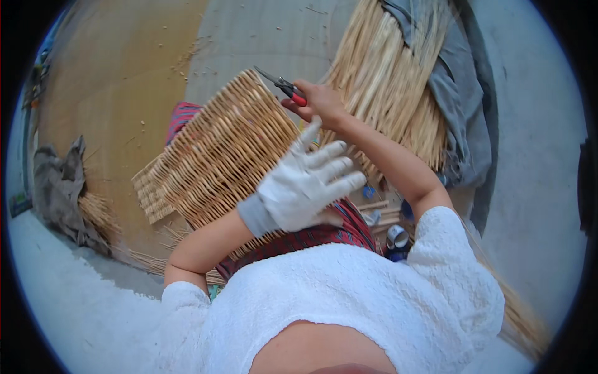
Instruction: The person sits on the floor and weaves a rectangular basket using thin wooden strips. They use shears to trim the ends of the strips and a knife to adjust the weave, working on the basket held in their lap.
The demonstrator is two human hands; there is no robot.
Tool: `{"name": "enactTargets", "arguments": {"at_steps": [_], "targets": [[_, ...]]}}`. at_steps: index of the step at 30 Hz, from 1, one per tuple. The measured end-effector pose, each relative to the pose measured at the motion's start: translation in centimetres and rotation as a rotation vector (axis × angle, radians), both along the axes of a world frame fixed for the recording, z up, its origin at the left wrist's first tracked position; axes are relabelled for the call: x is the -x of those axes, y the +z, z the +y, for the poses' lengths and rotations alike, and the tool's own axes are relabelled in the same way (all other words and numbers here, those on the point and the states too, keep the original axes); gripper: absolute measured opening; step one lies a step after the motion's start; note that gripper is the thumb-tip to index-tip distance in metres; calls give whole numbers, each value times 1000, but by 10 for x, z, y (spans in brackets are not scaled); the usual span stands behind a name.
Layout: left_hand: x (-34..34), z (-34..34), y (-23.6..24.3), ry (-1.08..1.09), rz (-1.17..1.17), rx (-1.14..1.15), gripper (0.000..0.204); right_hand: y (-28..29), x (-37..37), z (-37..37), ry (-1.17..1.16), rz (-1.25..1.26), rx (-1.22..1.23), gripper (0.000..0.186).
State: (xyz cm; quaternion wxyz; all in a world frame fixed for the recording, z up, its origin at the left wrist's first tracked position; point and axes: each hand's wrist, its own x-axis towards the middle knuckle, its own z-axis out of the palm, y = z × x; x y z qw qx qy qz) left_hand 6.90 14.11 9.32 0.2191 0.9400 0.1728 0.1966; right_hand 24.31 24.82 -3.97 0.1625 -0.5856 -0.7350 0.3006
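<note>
From the head camera, the woven wicker panel [218, 149] is the thing to steer by: a flat, pale straw-coloured piece of basketwork, tilted on the person's lap over a red striped cloth [324, 235].

The left hand [305, 184], in a white work glove, lies at the panel's near right corner with its fingers spread wide and open, pinching nothing; the palm seems to rest against the weave, though I cannot tell how firmly.

The right hand [317, 103], bare, is just past the panel's far right corner, closed around the red handles of a pair of small cutters [283, 84]. The dark blades point toward the panel's top edge, very near it; whether they touch is not clear.

Behind the right hand, to the right of the panel, a thick bundle of straw-coloured reeds [386, 81] lies on the floor, partly covered by a grey cloth [458, 93]. Well left of the panel sits a crumpled brownish cloth [59, 181] with a small tuft of reeds beside it. Near the panel's lower right, beside the knee, are a roll of tape [397, 237] and a few short sticks.
</note>
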Motion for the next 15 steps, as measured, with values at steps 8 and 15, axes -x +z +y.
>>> {"name": "enactTargets", "arguments": {"at_steps": [8,15], "targets": [[32,31,-14,658,36,-252,49,19,-33,-138,-216,434,197,48],[45,31,-24,705,49,-201,48,51,-5,-161,-207,381,165,51]]}}
